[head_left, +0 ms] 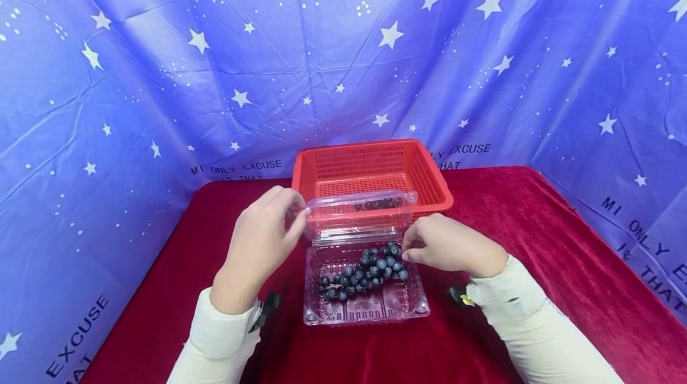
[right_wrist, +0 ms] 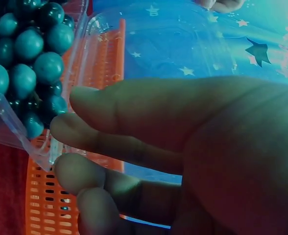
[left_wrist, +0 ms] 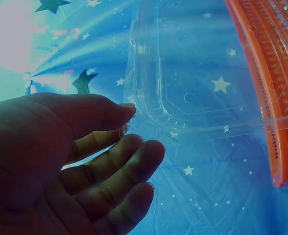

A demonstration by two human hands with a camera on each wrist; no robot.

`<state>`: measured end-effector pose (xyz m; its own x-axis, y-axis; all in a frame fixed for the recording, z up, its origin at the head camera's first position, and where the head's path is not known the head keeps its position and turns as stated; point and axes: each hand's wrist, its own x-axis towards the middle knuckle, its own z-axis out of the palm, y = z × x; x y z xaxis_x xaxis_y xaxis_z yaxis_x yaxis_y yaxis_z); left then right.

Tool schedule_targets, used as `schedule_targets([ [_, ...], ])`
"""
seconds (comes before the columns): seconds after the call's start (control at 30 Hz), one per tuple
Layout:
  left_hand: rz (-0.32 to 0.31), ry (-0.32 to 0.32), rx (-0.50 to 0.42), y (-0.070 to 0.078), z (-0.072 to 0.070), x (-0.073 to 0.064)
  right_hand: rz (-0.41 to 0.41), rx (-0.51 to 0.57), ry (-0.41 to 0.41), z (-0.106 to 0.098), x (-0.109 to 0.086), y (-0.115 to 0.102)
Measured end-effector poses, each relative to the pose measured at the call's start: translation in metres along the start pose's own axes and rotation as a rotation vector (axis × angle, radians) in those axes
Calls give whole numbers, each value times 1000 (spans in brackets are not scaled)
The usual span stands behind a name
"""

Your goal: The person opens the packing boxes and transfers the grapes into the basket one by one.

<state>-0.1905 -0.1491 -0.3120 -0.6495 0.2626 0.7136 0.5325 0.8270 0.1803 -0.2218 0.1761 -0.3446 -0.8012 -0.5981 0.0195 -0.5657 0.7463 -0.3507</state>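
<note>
**Dark grapes (head_left: 370, 273) in clear plastic clamshell (head_left: 394, 303), lid (head_left: 343, 211) raised, my left fingers (left_wrist: 149, 156) on it**

Bunch of grapes lies inside the clamshell's base, spread diagonally from its near-left part to its far-right side. Clamshell sits on the red velvet-covered tabletop (head_left: 515, 223), just in front of the red slotted basket (head_left: 351, 163), which stands at the tabletop's far edge. Lid stands up from the hinge side, in front of the basket.

My left thumb and index pinch the lid's left corner. My right fingers (right_wrist: 80, 174) are loosely bent, gripping nothing, just beside the grapes at the base's far-right corner; can't tell if they touch the rim. Star-printed blue curtain (head_left: 333, 44) behind.
</note>
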Motion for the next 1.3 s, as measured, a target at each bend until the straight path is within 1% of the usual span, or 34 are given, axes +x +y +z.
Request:
schedule_targets([
  [0.17, 0, 1, -5, 1, 0, 0, -25, 7, -28, 6, 3, 3],
  [0.3, -1, 2, -4, 1, 0, 0, -35, -12, -31, 9, 5, 5],
  [0.57, -7, -5, 0, 2, -1, 0, -7, -36, -46, 15, 8, 6],
  [0.77, -7, -6, -1, 2, -1, 0, -17, -44, -57, 18, 9, 5],
  [1.07, -1, -2, -3, 2, 0, -1, -12, -51, -40, 20, 9, 5],
  [1.23, -4, -6, -5, 2, -1, -1, 18, -95, 22, 20, 11, 4],
  [1.3, -6, -8, -4, 2, -1, 0, 31, -106, 32, 21, 12, 5],
])
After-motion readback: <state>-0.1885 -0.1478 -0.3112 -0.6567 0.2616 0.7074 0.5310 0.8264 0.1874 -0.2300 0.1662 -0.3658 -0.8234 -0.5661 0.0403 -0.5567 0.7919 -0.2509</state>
